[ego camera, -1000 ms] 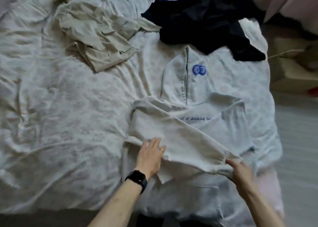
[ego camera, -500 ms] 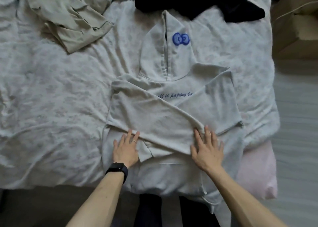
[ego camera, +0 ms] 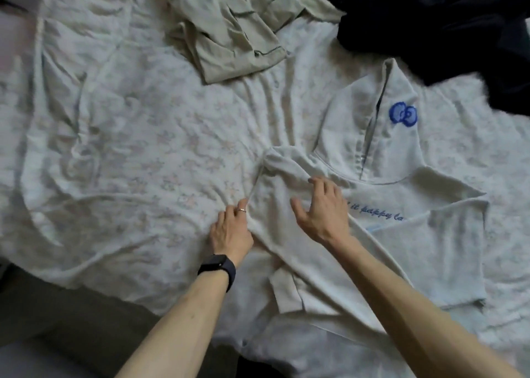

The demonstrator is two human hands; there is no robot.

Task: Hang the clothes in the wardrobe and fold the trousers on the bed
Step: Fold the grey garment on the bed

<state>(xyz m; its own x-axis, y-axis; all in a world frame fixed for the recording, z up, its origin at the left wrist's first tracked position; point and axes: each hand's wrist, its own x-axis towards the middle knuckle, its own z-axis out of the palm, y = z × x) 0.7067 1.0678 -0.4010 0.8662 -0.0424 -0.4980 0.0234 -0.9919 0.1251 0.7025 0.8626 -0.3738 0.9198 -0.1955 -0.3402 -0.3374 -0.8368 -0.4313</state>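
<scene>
A pale grey hoodie [ego camera: 447,243] with a blue bow emblem and blue script lies flat on the bed [ego camera: 129,159], its sleeves folded across the chest. My left hand [ego camera: 231,228], with a ring and a black watch, grips the hoodie's left side edge, its fingertips tucked into the cloth. My right hand [ego camera: 322,210] rests on the hoodie's left shoulder area with fingers spread and slightly bent. Beige trousers [ego camera: 229,30] lie crumpled at the top middle. A dark navy garment [ego camera: 447,19] is heaped at the top right.
The bed has a wrinkled, pale floral sheet. Its near edge runs along the bottom left, with a dark floor [ego camera: 71,329] below it. A wide stretch of bare sheet lies to the left of the hoodie.
Both hands have moved from the hoodie's lower middle up to its left side. The left hand now grips the side edge. The view has shifted left.
</scene>
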